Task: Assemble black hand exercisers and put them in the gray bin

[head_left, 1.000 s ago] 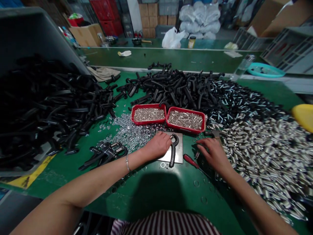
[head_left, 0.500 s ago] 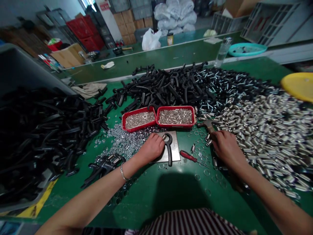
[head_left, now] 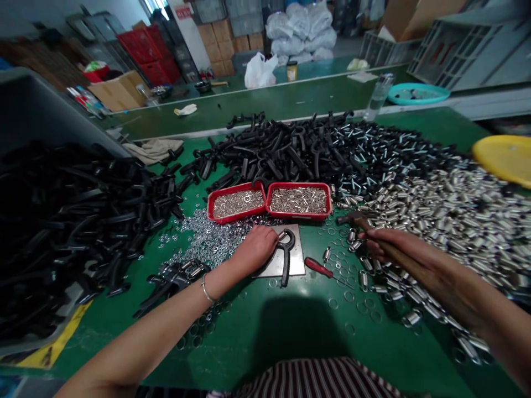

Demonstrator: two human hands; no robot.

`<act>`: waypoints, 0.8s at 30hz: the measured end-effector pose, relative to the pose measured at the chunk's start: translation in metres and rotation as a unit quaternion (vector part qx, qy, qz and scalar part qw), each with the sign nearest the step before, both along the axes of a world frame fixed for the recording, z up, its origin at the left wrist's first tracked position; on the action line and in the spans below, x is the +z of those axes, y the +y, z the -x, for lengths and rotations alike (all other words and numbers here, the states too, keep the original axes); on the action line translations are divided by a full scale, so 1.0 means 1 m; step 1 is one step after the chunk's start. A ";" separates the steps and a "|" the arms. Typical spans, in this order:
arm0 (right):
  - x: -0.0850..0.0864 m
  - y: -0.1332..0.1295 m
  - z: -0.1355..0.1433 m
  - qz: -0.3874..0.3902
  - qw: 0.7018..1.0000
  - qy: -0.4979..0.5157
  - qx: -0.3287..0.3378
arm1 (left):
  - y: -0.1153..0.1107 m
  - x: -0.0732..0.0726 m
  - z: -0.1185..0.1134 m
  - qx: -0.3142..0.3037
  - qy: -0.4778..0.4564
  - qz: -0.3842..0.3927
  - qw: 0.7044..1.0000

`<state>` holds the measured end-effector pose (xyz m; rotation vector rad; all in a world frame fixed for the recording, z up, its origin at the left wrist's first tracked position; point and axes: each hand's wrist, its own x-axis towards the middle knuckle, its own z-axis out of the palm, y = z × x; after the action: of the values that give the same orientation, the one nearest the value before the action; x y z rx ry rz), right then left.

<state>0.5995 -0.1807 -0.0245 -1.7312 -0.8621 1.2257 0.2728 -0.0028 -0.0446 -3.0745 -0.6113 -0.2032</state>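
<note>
My left hand [head_left: 258, 246] is closed at the ring end of a black hooked part [head_left: 286, 258], with a small metallic piece near the fingertips. That part lies on a flat metal plate [head_left: 296, 266]. On the right, my right hand [head_left: 392, 246] has the wooden handle of a hammer [head_left: 357, 217] against its palm and fingers; the hammer head rests low by the metal cylinders. Between the hands lie a red-handled screwdriver [head_left: 318, 267] and a small spring [head_left: 327, 254].
Two red trays [head_left: 236, 205] of small pins stand behind the plate. Black parts [head_left: 282, 146] pile up beyond them, with metal cylinders [head_left: 440, 221] at right. A grey bin [head_left: 78, 132] of black parts stands at left, washers [head_left: 203, 240] nearby.
My right hand has turned and shifted slightly, so the hammer's handle now shows along the palm and forearm. My left hand stays at the black part, which has shifted slightly.
</note>
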 end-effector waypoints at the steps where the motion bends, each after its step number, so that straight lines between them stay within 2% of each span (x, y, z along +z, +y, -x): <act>1: 0.002 -0.005 0.004 0.006 1.000 0.011 0.004 | 0.003 -0.002 0.003 0.005 -0.024 0.030 0.999; 4: 0.009 -0.017 0.025 0.026 0.999 0.010 0.044 | 0.007 -0.010 0.015 0.005 -0.061 0.113 0.992; 6: 0.013 -0.021 0.043 0.018 0.992 -0.063 0.108 | 0.004 -0.015 0.022 0.030 -0.081 0.149 0.985; 8: 0.019 -0.018 0.062 -0.006 0.971 -0.161 0.176 | -0.001 -0.016 0.028 0.065 -0.111 0.174 0.976; 11: 0.029 -0.005 0.090 -0.073 0.934 -0.257 0.235 | -0.007 -0.010 0.035 0.126 -0.170 0.196 0.958; 14: 0.033 0.013 0.110 -0.122 0.914 -0.304 0.238 | -0.008 0.001 0.041 0.187 -0.220 0.214 0.933; 16: 0.028 0.024 0.118 -0.109 0.898 -0.341 0.255 | -0.005 0.007 0.043 0.198 -0.239 0.235 0.921; 18: 0.020 0.032 0.119 -0.060 0.891 -0.352 0.282 | 0.000 0.010 0.042 0.193 -0.250 0.246 0.916; 19: 0.016 0.035 0.118 -0.033 0.896 -0.337 0.288 | 0.002 0.010 0.040 0.190 -0.254 0.249 0.915; 21: 0.010 0.035 0.115 0.003 0.926 -0.262 0.272 | 0.007 0.009 0.033 0.183 -0.253 0.258 0.914; 24: 0.004 0.025 0.113 0.043 0.976 -0.093 0.194 | 0.016 0.004 0.016 0.158 -0.222 0.265 0.925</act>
<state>0.4866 -0.1557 -0.0202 -1.8217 -1.3255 1.3810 0.2566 0.0135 -0.0402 -3.3588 -1.3727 -0.8793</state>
